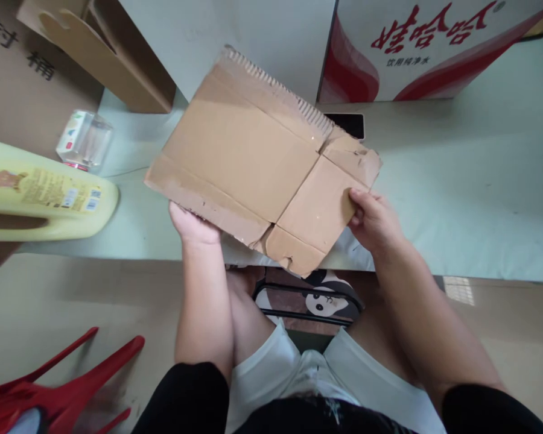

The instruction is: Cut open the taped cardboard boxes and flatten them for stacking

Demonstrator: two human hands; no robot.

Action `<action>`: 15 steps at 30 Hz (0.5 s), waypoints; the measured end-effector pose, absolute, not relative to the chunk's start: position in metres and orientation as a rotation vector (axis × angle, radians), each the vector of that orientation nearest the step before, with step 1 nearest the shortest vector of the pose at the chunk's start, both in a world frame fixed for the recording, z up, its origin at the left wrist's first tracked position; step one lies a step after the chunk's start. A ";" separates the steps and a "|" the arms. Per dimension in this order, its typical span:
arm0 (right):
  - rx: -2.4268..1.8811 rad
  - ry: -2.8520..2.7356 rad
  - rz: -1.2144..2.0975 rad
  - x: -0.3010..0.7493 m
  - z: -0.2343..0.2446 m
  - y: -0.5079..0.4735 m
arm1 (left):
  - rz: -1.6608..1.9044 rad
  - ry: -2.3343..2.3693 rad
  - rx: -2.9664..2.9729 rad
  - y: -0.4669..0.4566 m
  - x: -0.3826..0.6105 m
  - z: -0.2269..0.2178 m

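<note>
A torn, creased piece of brown cardboard (pixel 239 144) is held up over the front of the table, tilted, with ragged corrugation along its far edge. My right hand (pixel 373 220) pinches its right side, thumb on top and fingers curled at the edge. Under the near left edge is my left hand (pixel 193 224), supporting the cardboard from below; its fingers are hidden beneath the sheet. A dark phone-like device (pixel 352 125) lies on the table just behind the cardboard, partly covered by it.
White boxes, one with red lettering (pixel 416 54), stand along the back of the pale table (pixel 457 199). At left are a yellow bottle (pixel 49 193), a small clear container (pixel 85 141) and an open cardboard box (pixel 117 60). A red stool (pixel 58 392) is on the floor.
</note>
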State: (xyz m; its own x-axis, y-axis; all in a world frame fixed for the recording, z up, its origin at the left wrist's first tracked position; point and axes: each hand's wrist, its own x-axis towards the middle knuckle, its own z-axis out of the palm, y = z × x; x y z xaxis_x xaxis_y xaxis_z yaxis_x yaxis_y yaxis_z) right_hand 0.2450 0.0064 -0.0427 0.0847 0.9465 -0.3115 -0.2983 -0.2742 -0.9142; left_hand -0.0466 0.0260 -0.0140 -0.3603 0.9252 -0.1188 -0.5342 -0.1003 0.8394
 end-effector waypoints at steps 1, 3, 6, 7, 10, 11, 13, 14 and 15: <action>-1.268 -0.727 1.406 0.245 -0.043 0.008 | 1.687 0.945 0.576 0.024 -0.047 -0.010; -1.273 -0.717 1.300 0.246 -0.044 0.011 | 1.670 0.821 0.623 0.020 -0.049 -0.004; -1.268 -0.776 1.208 0.246 -0.043 0.009 | 1.674 0.922 0.621 0.017 -0.053 -0.004; -1.271 -0.799 1.211 0.245 -0.042 0.006 | 1.695 0.987 0.603 0.017 -0.055 -0.006; -1.325 -0.842 1.339 0.237 -0.035 -0.008 | 1.707 1.089 0.548 0.021 -0.063 -0.015; -1.351 -0.849 1.389 0.234 -0.033 -0.014 | 1.697 1.094 0.534 0.022 -0.065 -0.017; -1.401 -0.856 1.446 0.228 -0.026 -0.024 | 1.664 1.106 0.499 0.024 -0.070 -0.020; -1.417 -0.860 1.455 0.226 -0.023 -0.029 | 1.643 1.118 0.479 0.025 -0.072 -0.021; -1.422 -0.860 1.457 0.225 -0.019 -0.034 | 1.620 1.131 0.462 0.026 -0.073 -0.021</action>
